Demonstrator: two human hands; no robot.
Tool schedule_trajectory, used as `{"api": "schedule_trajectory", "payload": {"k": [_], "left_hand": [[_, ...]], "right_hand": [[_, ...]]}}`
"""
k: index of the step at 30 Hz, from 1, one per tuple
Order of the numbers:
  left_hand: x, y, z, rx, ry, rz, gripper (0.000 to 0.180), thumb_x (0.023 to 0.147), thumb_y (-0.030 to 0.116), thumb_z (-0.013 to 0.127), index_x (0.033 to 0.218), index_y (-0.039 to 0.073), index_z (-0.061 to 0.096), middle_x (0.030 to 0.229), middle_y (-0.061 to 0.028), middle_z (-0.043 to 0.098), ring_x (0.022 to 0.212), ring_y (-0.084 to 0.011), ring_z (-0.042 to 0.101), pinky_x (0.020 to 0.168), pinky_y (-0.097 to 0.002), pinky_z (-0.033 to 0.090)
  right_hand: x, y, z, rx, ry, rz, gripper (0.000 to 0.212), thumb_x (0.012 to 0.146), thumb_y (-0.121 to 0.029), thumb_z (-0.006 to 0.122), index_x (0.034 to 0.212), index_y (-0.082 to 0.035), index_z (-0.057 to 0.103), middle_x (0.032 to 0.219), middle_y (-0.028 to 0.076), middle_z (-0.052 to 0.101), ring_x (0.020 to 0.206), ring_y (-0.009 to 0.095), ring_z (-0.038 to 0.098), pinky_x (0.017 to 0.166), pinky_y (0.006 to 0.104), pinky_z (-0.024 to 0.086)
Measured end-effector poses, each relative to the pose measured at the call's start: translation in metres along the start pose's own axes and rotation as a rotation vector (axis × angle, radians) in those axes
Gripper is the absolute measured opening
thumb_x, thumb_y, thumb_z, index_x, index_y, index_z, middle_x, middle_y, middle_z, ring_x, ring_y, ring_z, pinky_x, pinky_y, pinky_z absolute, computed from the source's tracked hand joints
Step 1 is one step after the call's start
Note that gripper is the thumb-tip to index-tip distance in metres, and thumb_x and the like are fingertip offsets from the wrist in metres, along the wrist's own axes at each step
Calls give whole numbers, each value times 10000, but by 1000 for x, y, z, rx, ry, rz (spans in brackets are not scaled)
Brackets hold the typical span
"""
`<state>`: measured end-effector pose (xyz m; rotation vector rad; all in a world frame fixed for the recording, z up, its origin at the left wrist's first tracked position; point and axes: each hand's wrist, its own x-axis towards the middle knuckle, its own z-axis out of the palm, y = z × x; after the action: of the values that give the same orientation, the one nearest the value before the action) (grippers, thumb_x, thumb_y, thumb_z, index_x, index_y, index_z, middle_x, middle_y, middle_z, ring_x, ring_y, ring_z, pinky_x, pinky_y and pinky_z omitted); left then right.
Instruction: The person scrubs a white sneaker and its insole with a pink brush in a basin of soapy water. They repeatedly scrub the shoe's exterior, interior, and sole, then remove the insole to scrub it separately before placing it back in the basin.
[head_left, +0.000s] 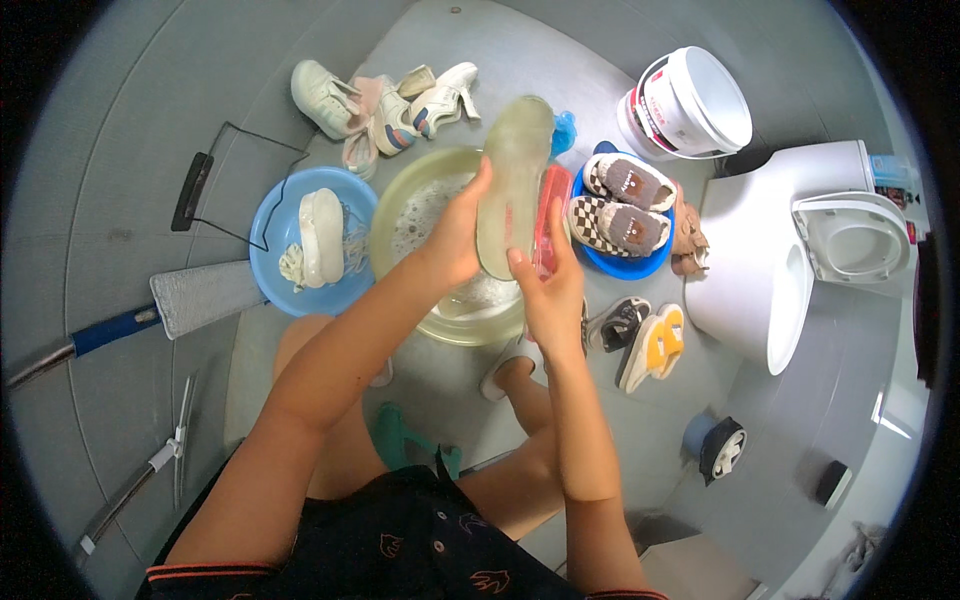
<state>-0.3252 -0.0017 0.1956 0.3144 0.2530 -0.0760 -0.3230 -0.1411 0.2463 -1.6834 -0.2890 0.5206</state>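
A pale, translucent insole (515,180) is held upright above a yellow-green basin (388,215) of foamy water. My left hand (461,230) is closed around its left edge. At its lower end my right hand (550,290) presses its thumb on the insole, with fingers up along the right side. A long red thing (553,215) lies against those fingers; its kind is unclear, and I cannot tell if the hand grips it too. Left of the basin, a light blue basin (262,230) holds a white shoe (321,238) and laces.
White sneakers (385,108) lie at the far left. A blue basin (633,266) with checkered shoes (622,225) stands right, near a white bucket (686,105) and toilet (745,255). Yellow-and-white slippers (652,347) and a dark sandal (618,322) lie nearer. A flat mop (205,298) is at left.
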Motion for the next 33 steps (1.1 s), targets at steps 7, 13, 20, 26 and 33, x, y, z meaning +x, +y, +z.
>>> {"api": "schedule_trajectory", "payload": {"k": [7,13,20,26,33], "left_hand": [[8,30,-6,-103,-99,90,708,978,593,244,1407,45,375,1333,-137,503,1204,-294,507,1023,-447,425],[8,28,-6,-233,-96,56,717,976,597,209,1422,53,353,1342,-167,484,1212,-349,496,1013,-509,421],[-5,-18,-4,-41,19,-154,644,968,610,201,1420,179,354,1377,-133,467,1188,-351,523,978,-484,449],[2,5,-19,-12,-62,-115,744,954,641,190,1395,66,357,1310,-169,499,1151,-341,549,908,-475,496],[-6,-20,-5,60,124,-125,708,967,626,168,1380,91,381,1186,-179,567,1013,-263,575,873,-411,507]], "right_hand": [[-21,6,8,-84,-19,-19,666,895,-63,594,1482,-52,281,1347,169,530,1084,141,546,953,266,408],[-21,-4,-13,-470,-16,-105,559,947,-160,544,1469,-179,344,1190,182,629,930,232,657,822,330,488],[7,-25,2,-752,-89,55,489,958,-203,522,1432,-240,412,837,270,613,714,348,655,704,358,508],[-27,-2,16,-684,-54,-164,504,959,-240,485,1448,-182,377,715,266,614,665,442,625,617,525,478],[2,-16,10,-659,-14,36,468,965,-237,489,1427,-233,414,834,270,630,808,422,642,698,432,495]]}}
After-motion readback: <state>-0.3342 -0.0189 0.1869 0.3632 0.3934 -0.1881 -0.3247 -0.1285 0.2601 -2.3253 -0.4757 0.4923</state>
